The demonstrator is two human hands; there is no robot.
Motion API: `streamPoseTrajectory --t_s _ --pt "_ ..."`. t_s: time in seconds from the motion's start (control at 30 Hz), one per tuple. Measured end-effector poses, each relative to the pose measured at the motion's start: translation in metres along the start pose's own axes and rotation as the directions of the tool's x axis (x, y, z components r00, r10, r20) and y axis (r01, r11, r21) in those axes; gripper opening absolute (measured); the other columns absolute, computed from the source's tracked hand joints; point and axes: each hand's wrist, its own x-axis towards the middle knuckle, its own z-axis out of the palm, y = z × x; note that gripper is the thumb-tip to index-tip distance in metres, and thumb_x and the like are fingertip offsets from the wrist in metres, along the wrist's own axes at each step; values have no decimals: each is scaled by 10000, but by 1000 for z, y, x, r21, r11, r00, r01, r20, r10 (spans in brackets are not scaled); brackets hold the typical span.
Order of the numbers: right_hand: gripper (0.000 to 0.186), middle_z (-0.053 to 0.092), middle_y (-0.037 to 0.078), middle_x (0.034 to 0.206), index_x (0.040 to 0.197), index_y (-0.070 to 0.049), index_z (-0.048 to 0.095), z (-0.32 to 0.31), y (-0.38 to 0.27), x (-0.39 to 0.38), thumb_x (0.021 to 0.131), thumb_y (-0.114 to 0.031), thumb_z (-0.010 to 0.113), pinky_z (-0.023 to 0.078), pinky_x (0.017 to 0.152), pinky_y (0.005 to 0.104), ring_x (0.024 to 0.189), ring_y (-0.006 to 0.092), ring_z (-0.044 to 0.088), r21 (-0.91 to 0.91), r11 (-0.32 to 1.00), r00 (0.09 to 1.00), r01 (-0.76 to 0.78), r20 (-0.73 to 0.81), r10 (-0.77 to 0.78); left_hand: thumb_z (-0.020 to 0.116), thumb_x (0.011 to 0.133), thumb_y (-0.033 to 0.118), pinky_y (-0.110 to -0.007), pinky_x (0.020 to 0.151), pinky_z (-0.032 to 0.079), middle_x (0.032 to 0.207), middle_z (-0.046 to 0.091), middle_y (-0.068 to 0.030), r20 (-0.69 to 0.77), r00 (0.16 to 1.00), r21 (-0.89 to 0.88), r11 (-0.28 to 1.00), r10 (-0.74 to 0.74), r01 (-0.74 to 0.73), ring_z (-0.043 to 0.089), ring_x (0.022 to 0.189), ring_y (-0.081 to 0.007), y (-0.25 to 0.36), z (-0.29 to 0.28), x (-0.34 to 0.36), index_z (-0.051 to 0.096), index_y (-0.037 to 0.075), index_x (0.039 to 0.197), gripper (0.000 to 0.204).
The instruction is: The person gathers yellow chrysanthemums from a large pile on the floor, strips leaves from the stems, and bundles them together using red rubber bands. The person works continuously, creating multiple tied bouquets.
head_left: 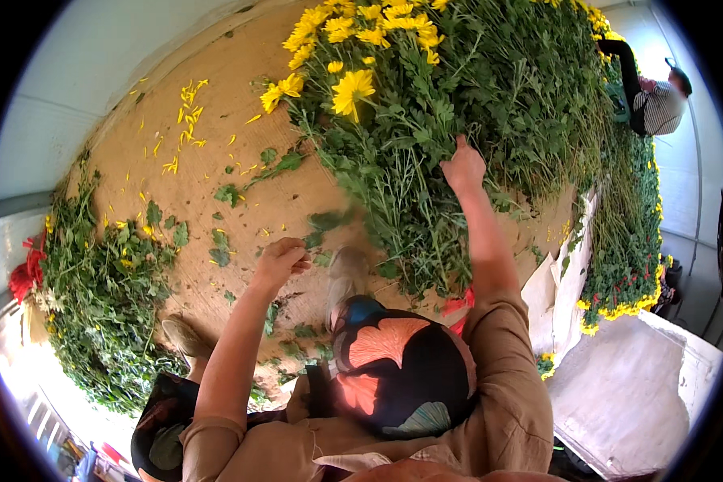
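Observation:
My left hand (283, 261) hangs over the cardboard floor (185, 177) with fingers loosely bent and nothing visible in it. My right hand (463, 167) reaches into a heap of leafy green stems (377, 209), index finger stretched out and touching them; its fingertip is partly among the leaves. Large yellow flower heads (350, 95) top this heap, left of a dense mass of further stems (538, 104).
Loose foliage (104, 297) with red flowers (29, 269) lies at the left; petals (189, 112) are scattered about. A co-worker (655, 104) in stripes sits at upper right beside long banked bunches (622, 265). A pale board (618, 394) lies lower right. My knee and shoes show below.

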Motion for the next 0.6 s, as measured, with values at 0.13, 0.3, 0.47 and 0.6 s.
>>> streamPoseTrajectory --t_s 0.13,0.3,0.47,0.6 --pt "679 684 216 1111 1418 18 523 0 -43 -68 788 -73 760 564 863 465 1063 392 638 -12 990 968 140 -210 -140 635 1018 222 -310 755 583 1000 723 -97 -17 999 -46 998 30 -31 736 864 -204 -13 -9 -8 648 18 1240 302" --pt "816 606 228 1162 1462 26 450 37 -72 -113 724 -51 790 554 830 445 1022 387 578 -137 967 882 215 -398 -252 634 1016 223 -313 759 583 1002 724 -101 -9 999 -79 996 32 -32 736 861 -208 -31 -11 -13 650 21 1227 293" --pt "855 474 280 1439 1517 -15 393 27 -97 -177 832 -301 816 530 948 491 1273 453 509 -57 945 930 323 -168 -328 634 1008 223 -318 760 584 1004 724 -101 -22 1000 -106 994 -3 1 737 851 -208 -37 -7 -16 651 22 1216 290" --pt "719 576 279 1339 1431 -25 523 -1 -86 -162 859 -363 796 507 994 508 1237 432 568 293 851 889 436 -285 -358 636 1001 225 -315 764 584 1005 725 -95 -32 999 -118 993 15 -19 736 847 -203 -40 -19 -14 652 25 1209 288"
